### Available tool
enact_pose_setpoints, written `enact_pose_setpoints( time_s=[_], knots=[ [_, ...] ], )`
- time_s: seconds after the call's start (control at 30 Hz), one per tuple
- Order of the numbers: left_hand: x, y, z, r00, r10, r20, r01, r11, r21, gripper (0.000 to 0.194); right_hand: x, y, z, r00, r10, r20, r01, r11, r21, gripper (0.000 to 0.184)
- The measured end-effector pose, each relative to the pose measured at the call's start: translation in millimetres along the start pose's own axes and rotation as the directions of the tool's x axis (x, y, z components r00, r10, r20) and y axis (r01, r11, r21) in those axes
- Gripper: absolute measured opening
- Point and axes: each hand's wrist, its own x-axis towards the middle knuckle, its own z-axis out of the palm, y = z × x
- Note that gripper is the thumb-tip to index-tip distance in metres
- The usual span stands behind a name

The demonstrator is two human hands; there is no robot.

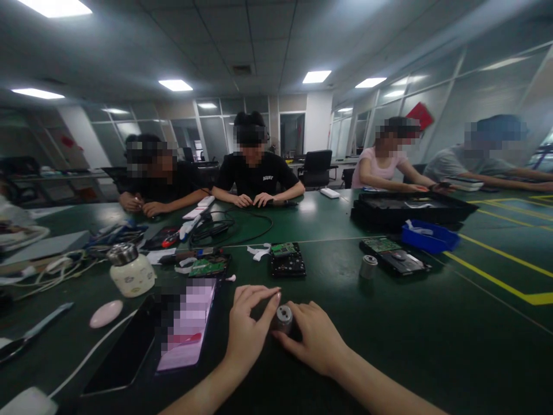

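A small silver metal cylinder (284, 316) with holes in its top face stands upright on the green table in front of me. My right hand (313, 333) curls around its right side, thumb in front and fingers behind. Just above and left of the cylinder, my left hand (250, 323) has thumb and index fingertips pinched together; whatever is between them is too small to make out. A similar metal cylinder (368, 267) stands farther off to the right. Beyond my hands lies a black device with a green circuit board (285, 250).
On the left are a lit phone (190, 325), a dark phone (123, 346), a cream bottle (129, 275), a pink oval object (106, 314) and cables. To the right sit an opened drive (400, 260), a blue tray (430, 235) and a black bin (410, 210). Several people sit across.
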Motion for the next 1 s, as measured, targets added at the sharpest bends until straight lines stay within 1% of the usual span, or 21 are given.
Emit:
enact_pose_setpoints(
  time_s=[0.07,0.13,0.2,0.27,0.33,0.43,0.5,0.57,0.6,0.67,0.73,0.8,0.9,1.0],
  knots=[
    [5.5,-11.7,-1.4,0.996,-0.063,-0.060,0.069,0.992,0.109,0.023,-0.3,-0.7,-0.4,1.000,0.013,-0.014,-0.013,1.000,0.001,0.030],
    [8.8,-23.4,-2.8,0.991,-0.134,-0.018,0.134,0.963,0.234,0.023,-0.6,-1.0,-0.2,1.000,0.015,-0.027,-0.015,1.000,0.006,0.034],
    [8.8,-31.6,-3.7,0.982,-0.188,0.033,0.166,0.926,0.340,0.022,-0.9,-0.9,0.1,0.999,0.015,-0.029,-0.014,1.000,0.012,0.035],
    [6.9,-34.8,-4.0,0.975,-0.215,0.048,0.177,0.896,0.407,0.021,-1.0,-0.4,0.6,0.999,0.020,-0.030,-0.020,1.000,0.010,0.034],
    [5.0,-34.3,-4.1,0.974,-0.224,0.039,0.186,0.882,0.433,0.022,-1.1,0.2,1.1,0.999,0.027,-0.032,-0.027,1.000,0.005,0.034],
    [4.8,-29.7,-4.7,0.981,-0.196,0.000,0.180,0.900,0.396,0.022,-1.2,0.9,1.5,0.999,0.028,-0.031,-0.028,1.000,0.010,0.034],
    [4.7,-24.2,-5.0,0.992,-0.116,-0.058,0.129,0.937,0.323,0.021,-1.1,0.9,1.5,0.999,0.026,-0.033,-0.026,1.000,0.017,0.034],
    [2.4,-16.8,-4.8,0.995,-0.020,-0.096,0.042,0.970,0.241,0.020,-0.8,0.6,1.3,0.999,0.025,-0.034,-0.024,1.000,0.019,0.032],
    [0.2,-12.6,-4.4,0.996,0.018,-0.088,0.000,0.979,0.204,0.020,-0.6,0.5,1.2,0.999,0.023,-0.032,-0.022,1.000,0.018,0.030],
    [-5.5,-4.5,-3.1,0.997,0.067,-0.031,-0.062,0.987,0.150,0.019,-0.4,0.3,1.0,1.000,0.012,-0.019,-0.012,1.000,0.020,0.026],
    [-10.9,1.5,-1.4,0.995,0.091,0.030,-0.095,0.988,0.125,0.019,-0.4,0.3,1.0,1.000,0.001,-0.010,-0.001,1.000,0.025,0.024],
    [-14.3,4.6,-0.2,0.992,0.104,0.067,-0.111,0.987,0.118,0.018,-0.6,0.5,1.2,1.000,-0.003,-0.008,0.003,1.000,0.027,0.022],
    [-16.0,5.5,0.3,0.991,0.112,0.080,-0.120,0.986,0.113,0.016,-0.9,0.8,1.6,1.000,-0.004,-0.002,0.004,1.000,0.020,0.019],
    [-16.3,5.1,-0.7,0.992,0.115,0.060,-0.121,0.986,0.114,0.016,-0.9,0.8,1.3,1.000,-0.002,0.003,0.002,1.000,0.005,0.020]
  ],
)
